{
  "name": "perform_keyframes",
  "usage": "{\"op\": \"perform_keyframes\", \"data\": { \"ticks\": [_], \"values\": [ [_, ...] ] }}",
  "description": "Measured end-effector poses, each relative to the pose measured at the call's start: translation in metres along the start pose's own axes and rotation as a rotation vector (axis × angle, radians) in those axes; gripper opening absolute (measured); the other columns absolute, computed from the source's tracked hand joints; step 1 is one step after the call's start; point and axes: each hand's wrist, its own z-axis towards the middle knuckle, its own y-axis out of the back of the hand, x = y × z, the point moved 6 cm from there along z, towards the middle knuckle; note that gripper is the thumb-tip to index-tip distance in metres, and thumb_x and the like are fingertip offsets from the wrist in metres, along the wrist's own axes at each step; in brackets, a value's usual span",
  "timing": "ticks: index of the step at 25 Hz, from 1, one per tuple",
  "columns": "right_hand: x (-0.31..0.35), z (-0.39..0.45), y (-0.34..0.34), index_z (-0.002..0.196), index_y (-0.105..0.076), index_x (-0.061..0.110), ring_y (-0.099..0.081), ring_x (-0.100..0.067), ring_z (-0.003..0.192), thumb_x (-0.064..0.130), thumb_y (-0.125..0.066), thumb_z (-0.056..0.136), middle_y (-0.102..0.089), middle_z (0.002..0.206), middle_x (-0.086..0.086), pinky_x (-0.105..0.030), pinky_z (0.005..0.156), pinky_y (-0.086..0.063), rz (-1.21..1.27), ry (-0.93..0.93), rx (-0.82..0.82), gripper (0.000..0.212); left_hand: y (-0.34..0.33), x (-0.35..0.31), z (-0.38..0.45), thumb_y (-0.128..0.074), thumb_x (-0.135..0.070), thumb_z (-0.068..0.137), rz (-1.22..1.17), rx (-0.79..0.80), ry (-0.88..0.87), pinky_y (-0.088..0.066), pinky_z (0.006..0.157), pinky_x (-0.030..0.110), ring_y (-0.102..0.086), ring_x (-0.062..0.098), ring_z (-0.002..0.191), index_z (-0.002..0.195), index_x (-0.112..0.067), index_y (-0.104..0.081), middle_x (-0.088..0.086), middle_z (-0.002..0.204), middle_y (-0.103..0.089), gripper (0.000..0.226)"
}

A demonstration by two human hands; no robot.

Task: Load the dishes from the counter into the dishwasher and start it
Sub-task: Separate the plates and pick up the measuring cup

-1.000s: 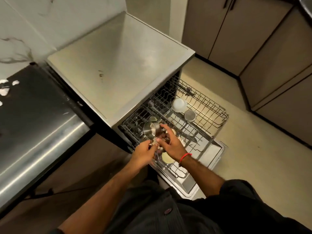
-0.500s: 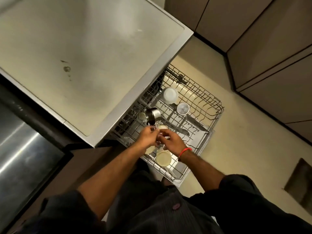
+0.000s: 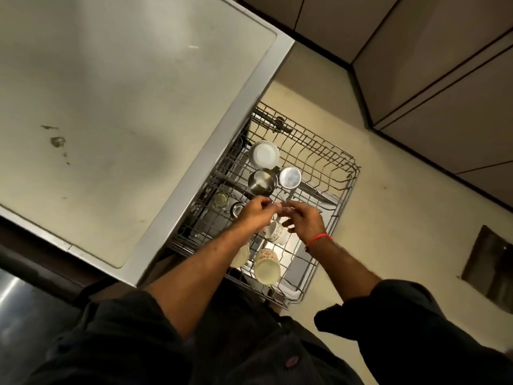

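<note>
The dishwasher's upper rack (image 3: 348, 187) is pulled out. In it lie a steel cup (image 3: 261, 181) on its side, an upturned steel cup (image 3: 290, 177), a white bowl (image 3: 263, 154), a small steel cup (image 3: 236, 209), a glass (image 3: 220, 200) and patterned mugs (image 3: 268, 266) (image 3: 277, 232). My left hand (image 3: 254, 215) and my right hand (image 3: 305, 222) meet over the rack's middle. The left fingertips pinch a thin metal utensil (image 3: 281, 205), mostly hidden. The right hand's fingers are apart, with the fingertips at that same utensil.
The dishwasher's grey top (image 3: 125, 107) fills the upper left, its edge just left of the rack. A steel appliance (image 3: 25, 307) sits at the lower left. Brown cabinet doors (image 3: 430, 65) line the far right, with beige floor (image 3: 388, 232) between them and the rack.
The steel cup left my right hand and now lies in the rack beside the upturned cup. Both hands moved back toward the rack's middle. The view tilted down over the rack.
</note>
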Motion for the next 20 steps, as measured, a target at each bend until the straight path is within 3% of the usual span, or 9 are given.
{"op": "perform_keyframes", "data": {
  "ticks": [4, 11, 16, 20],
  "values": [
    [-0.011, 0.023, 0.015, 0.119, -0.061, 0.003, -0.055, -0.018, 0.055, 0.004, -0.049, 0.1, -0.07, 0.085, -0.009, -0.023, 0.047, -0.047, 0.203, -0.124, -0.057, 0.022, 0.0, -0.015, 0.011, -0.06, -0.043, 0.097, 0.134, 0.015, -0.036, -0.057, 0.09, 0.043, -0.062, 0.023, 0.109, 0.138, -0.025, -0.052, 0.0, 0.131, -0.058, 0.045],
    [-0.033, 0.057, 0.051, 0.104, -0.068, 0.005, -0.055, -0.017, 0.06, 0.007, -0.058, 0.096, -0.066, 0.078, -0.006, -0.032, 0.061, -0.055, 0.395, -0.192, -0.216, 0.013, -0.006, -0.021, 0.036, -0.055, -0.039, 0.101, 0.235, 0.045, -0.023, -0.057, 0.082, 0.037, -0.062, 0.023, 0.109, 0.138, -0.022, -0.051, 0.004, 0.135, -0.056, 0.041],
    [-0.047, 0.102, 0.082, 0.108, -0.072, 0.007, -0.058, -0.015, 0.071, 0.009, -0.064, 0.093, -0.068, 0.085, -0.003, -0.033, 0.076, -0.057, 0.219, -0.173, -0.42, 0.017, -0.019, -0.017, 0.051, -0.051, -0.035, 0.104, 0.249, 0.079, -0.025, -0.053, 0.073, 0.029, -0.061, 0.024, 0.111, 0.133, -0.02, -0.053, 0.004, 0.138, -0.054, 0.033],
    [-0.063, 0.137, 0.089, 0.104, -0.076, 0.014, -0.064, -0.014, 0.093, 0.014, -0.068, 0.09, -0.073, 0.098, -0.001, -0.03, 0.094, -0.053, 0.081, -0.184, -0.544, 0.016, -0.026, -0.011, 0.064, -0.049, -0.037, 0.104, 0.239, 0.115, -0.035, -0.053, 0.091, 0.038, -0.061, 0.021, 0.111, 0.131, -0.022, -0.054, 0.002, 0.134, -0.057, 0.031]
  ]
}}
